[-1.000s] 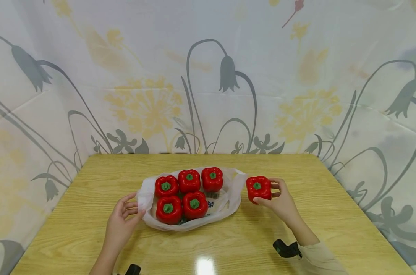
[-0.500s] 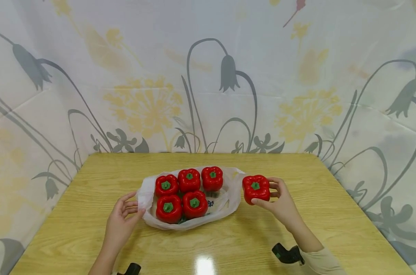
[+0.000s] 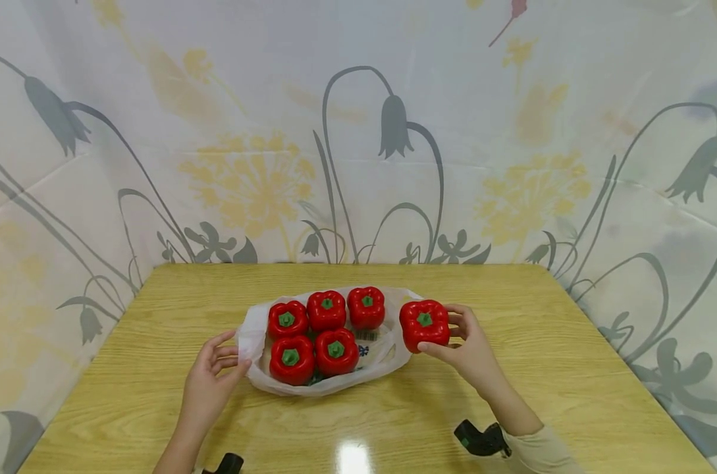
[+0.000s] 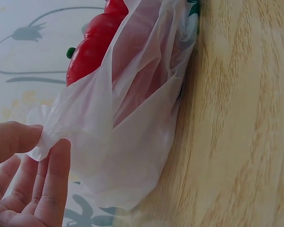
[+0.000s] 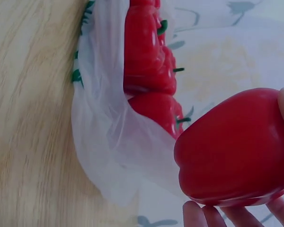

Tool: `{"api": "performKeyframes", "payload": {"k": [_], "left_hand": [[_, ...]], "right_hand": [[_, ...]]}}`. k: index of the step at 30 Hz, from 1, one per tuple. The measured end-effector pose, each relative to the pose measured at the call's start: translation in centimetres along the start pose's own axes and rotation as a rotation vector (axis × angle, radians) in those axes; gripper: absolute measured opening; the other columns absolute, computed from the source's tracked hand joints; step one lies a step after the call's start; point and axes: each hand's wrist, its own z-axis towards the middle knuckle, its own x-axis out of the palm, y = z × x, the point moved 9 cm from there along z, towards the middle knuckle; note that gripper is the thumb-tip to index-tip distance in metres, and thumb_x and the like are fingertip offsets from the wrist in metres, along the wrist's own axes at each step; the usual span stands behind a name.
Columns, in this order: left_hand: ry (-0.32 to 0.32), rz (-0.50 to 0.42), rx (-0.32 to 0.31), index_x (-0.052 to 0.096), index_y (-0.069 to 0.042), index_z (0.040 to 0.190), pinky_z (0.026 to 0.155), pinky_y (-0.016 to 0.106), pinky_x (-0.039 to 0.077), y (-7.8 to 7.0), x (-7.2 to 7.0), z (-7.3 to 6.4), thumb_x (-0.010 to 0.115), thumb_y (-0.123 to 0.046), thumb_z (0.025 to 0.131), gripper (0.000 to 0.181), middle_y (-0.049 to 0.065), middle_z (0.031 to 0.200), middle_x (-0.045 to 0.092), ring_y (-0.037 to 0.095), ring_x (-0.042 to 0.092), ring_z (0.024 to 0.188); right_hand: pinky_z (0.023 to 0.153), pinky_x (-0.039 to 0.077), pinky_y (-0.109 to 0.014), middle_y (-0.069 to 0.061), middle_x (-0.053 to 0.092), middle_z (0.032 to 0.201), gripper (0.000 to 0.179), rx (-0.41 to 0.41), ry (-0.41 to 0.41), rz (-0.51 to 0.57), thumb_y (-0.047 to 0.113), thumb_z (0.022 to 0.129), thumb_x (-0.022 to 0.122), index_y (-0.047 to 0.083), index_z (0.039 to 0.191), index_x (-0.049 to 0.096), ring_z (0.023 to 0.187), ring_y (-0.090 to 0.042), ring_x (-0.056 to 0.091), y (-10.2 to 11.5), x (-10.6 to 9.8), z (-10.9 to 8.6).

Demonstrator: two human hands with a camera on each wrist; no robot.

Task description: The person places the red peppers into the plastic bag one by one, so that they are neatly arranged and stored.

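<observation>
A white plastic bag (image 3: 396,342) lies on the table with its mouth spread upward, and several red bell peppers (image 3: 292,360) with green stems sit inside it. At the bag's left end my left hand (image 3: 212,375) pinches the rim; in the left wrist view thumb and fingers (image 4: 59,175) have the thin plastic between them. My right hand (image 3: 467,345) grips another red bell pepper (image 3: 424,326) from its right side, stem up. That pepper overlaps the bag's right end in the head view. In the right wrist view the held pepper (image 5: 236,151) is raised beside the bag's edge.
The wooden table (image 3: 180,296) meets a flower-patterned cloth (image 3: 358,164) at its back and sides. Black camera mounts (image 3: 481,439) sit on both wrists. A light reflection shows on the table's front.
My right hand has carried its bell pepper leftward, from beside the bag to over its right end. My left hand keeps its pinch on the rim; the peppers in the bag stay put.
</observation>
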Motion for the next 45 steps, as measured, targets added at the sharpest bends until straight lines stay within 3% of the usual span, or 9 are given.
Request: {"api": "performKeyframes", "payload": {"k": [6, 13, 20, 27, 33, 41, 45], "left_hand": [[-0.003, 0.001, -0.002, 0.046, -0.006, 0.131, 0.069, 0.017, 0.049, -0.1, -0.1, -0.1, 0.069, -0.003, 0.083, 0.054, 0.016, 0.107, 0.058, 0.001, 0.055, 0.084], [-0.005, 0.000, -0.006, 0.045, -0.007, 0.131, 0.069, 0.016, 0.049, 0.0, -0.1, -0.1, 0.069, -0.003, 0.083, 0.054, 0.016, 0.107, 0.058, 0.001, 0.055, 0.084], [-0.004, -0.006, 0.011, 0.046, -0.007, 0.131, 0.069, 0.017, 0.050, 0.1, -0.1, -0.1, 0.070, -0.004, 0.083, 0.054, 0.016, 0.108, 0.058, 0.002, 0.056, 0.085], [-0.004, -0.010, 0.010, 0.046, -0.006, 0.131, 0.069, 0.017, 0.050, 0.1, 0.0, -0.1, 0.070, -0.004, 0.083, 0.054, 0.016, 0.108, 0.058, 0.004, 0.056, 0.086], [0.000, -0.009, 0.007, 0.046, -0.007, 0.131, 0.068, 0.017, 0.050, 0.1, 0.1, -0.1, 0.070, -0.005, 0.083, 0.054, 0.016, 0.108, 0.058, 0.005, 0.056, 0.086], [0.000, -0.008, -0.008, 0.045, -0.008, 0.132, 0.069, 0.017, 0.050, 0.1, 0.0, -0.1, 0.070, -0.006, 0.083, 0.055, 0.016, 0.109, 0.058, 0.004, 0.056, 0.086], [0.004, -0.016, -0.014, 0.045, -0.008, 0.132, 0.069, 0.017, 0.049, 0.2, 0.0, -0.1, 0.069, -0.006, 0.084, 0.054, 0.016, 0.110, 0.058, 0.004, 0.056, 0.087]], "right_hand": [[0.079, 0.049, -0.032, -0.017, 0.049, 0.123, 0.071, -0.006, 0.031, 0.025, 0.018, 0.074, 0.080, 0.006, 0.130, 0.037, 0.103, -0.030, 0.049, 0.7, 1.7, 0.2], [0.077, 0.052, -0.033, -0.014, 0.048, 0.124, 0.070, -0.017, 0.063, 0.103, 0.015, 0.074, 0.080, 0.009, 0.130, 0.039, 0.099, -0.029, 0.051, 1.0, 3.5, 0.7], [0.074, 0.052, -0.034, -0.012, 0.048, 0.122, 0.069, -0.007, 0.095, 0.107, 0.017, 0.075, 0.079, 0.009, 0.132, 0.042, 0.096, -0.027, 0.055, 1.0, 5.3, 1.2], [0.075, 0.052, -0.034, -0.011, 0.052, 0.118, 0.070, -0.005, 0.105, 0.074, 0.021, 0.073, 0.081, 0.008, 0.131, 0.045, 0.095, -0.025, 0.056, 0.1, 6.8, 1.5], [0.078, 0.051, -0.038, -0.012, 0.055, 0.118, 0.072, -0.011, 0.090, -0.035, 0.024, 0.071, 0.083, 0.004, 0.130, 0.048, 0.099, -0.026, 0.056, -0.6, 7.4, 1.4], [0.078, 0.051, -0.038, -0.014, 0.056, 0.119, 0.068, -0.017, 0.130, -0.131, 0.019, 0.075, 0.079, -0.002, 0.130, 0.046, 0.096, -0.027, 0.058, -1.1, 8.1, 1.4], [0.077, 0.052, -0.038, -0.017, 0.052, 0.124, 0.071, -0.028, 0.134, -0.130, 0.014, 0.076, 0.078, -0.005, 0.134, 0.041, 0.096, -0.029, 0.058, -1.2, 8.1, 1.4]]}}
